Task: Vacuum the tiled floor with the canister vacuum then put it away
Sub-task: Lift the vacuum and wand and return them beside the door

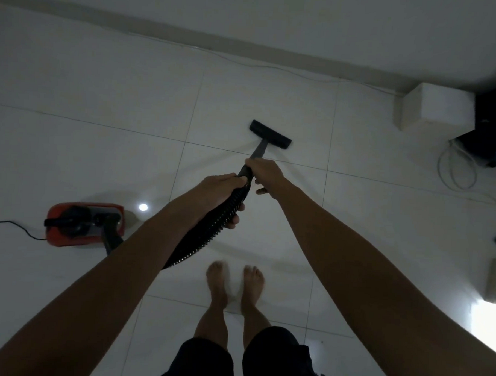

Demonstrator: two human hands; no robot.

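Note:
The black floor nozzle (270,134) lies flat on the white tiled floor (100,153), ahead of my bare feet. Its dark wand (258,150) runs back into my right hand (266,174), which grips the top of the wand. My left hand (222,191) holds the black ribbed hose (211,229) just behind it. The hose curves down under my left forearm toward the red canister vacuum (83,224), which sits on the floor at the left.
A black power cord (12,226) trails left from the canister. A white box (437,111) and a dark object (494,127) stand at the wall on the right, with looped white cables (455,171) on the floor. A thin wire (246,64) runs along the baseboard.

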